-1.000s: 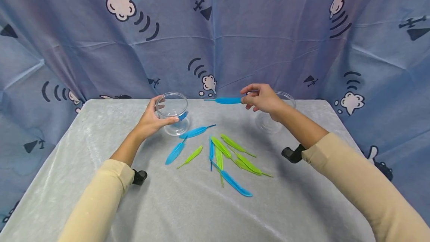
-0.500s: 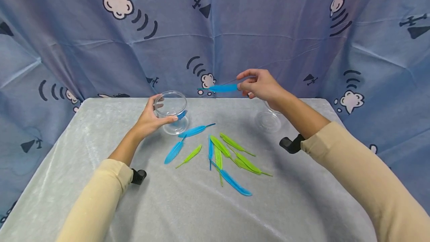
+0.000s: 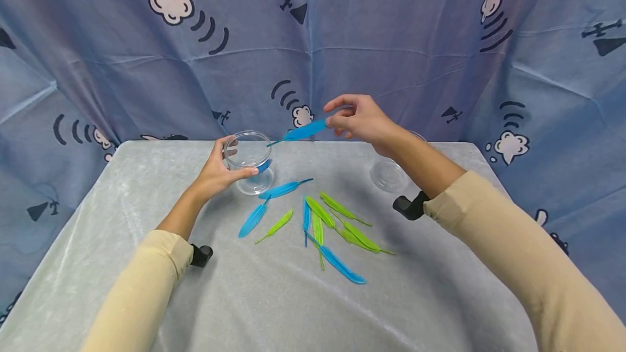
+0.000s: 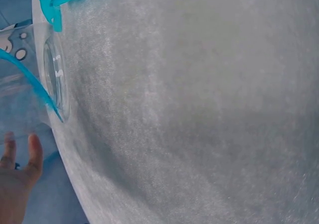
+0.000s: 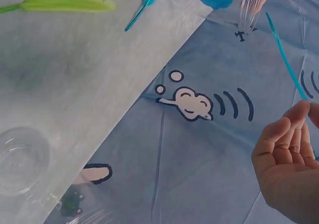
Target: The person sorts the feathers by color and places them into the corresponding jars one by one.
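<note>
My left hand (image 3: 215, 175) grips a clear plastic cup (image 3: 248, 152) from its left side, thumb across the front and fingers behind. Inside that cup a blue feather (image 4: 35, 82) shows in the left wrist view. Thumb and fingertips of my right hand (image 3: 364, 120) pinch another blue feather (image 3: 304, 131) by its broad end, above the back edge of the table. Its bare quill slants down left, with the tip right at the cup's rim. In the right wrist view this feather (image 5: 286, 59) points up toward the cup.
A second clear cup (image 3: 388, 176) stands behind my right forearm. Between the cups and nearer to me, blue feathers (image 3: 342, 266) and green feathers (image 3: 362, 238) lie scattered, some crossing, on the grey cloth-covered table (image 3: 274, 308). A patterned blue curtain (image 3: 391, 26) hangs right behind.
My right hand has risen and moved left with the feather, whose quill has tilted down from nearly level and come to the cup's rim. The left hand has kept its hold on the cup.
</note>
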A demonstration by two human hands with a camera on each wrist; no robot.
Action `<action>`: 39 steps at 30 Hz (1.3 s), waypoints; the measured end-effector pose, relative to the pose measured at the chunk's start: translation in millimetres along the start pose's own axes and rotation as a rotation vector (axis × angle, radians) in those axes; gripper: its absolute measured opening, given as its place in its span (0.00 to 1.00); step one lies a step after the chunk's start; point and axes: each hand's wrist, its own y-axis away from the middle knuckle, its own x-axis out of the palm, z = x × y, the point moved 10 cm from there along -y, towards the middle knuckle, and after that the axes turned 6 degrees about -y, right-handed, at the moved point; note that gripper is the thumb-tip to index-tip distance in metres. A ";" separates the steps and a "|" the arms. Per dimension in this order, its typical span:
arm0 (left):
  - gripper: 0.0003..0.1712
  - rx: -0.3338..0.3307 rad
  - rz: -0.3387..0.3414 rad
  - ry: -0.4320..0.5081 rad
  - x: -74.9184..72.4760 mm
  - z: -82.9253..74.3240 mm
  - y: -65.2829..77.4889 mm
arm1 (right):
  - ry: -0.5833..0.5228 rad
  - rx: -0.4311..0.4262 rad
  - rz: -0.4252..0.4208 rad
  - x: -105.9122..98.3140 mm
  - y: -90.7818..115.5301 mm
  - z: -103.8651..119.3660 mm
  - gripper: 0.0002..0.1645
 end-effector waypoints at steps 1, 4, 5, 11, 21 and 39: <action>0.61 -0.001 0.000 -0.002 -0.2 0.3 0.1 | -0.002 -0.003 0.003 2.4 -0.2 1.2 0.16; 0.61 0.000 -0.003 -0.003 -0.5 0.5 0.4 | -0.003 -0.007 0.004 8.1 -0.8 4.7 0.16; 0.61 0.001 -0.003 -0.002 -0.5 0.4 0.5 | -0.003 -0.008 0.005 9.5 -1.1 5.8 0.16; 0.61 0.004 0.004 -0.001 0.0 0.2 0.9 | -0.016 -0.020 0.006 13.9 -3.4 13.7 0.16; 0.61 0.003 0.005 0.004 0.1 0.0 0.7 | -0.054 -0.016 -0.027 21.4 -12.2 21.1 0.15; 0.61 -0.001 0.011 0.001 0.9 -1.1 0.6 | -0.031 -0.023 -0.034 64.8 -30.3 1.9 0.12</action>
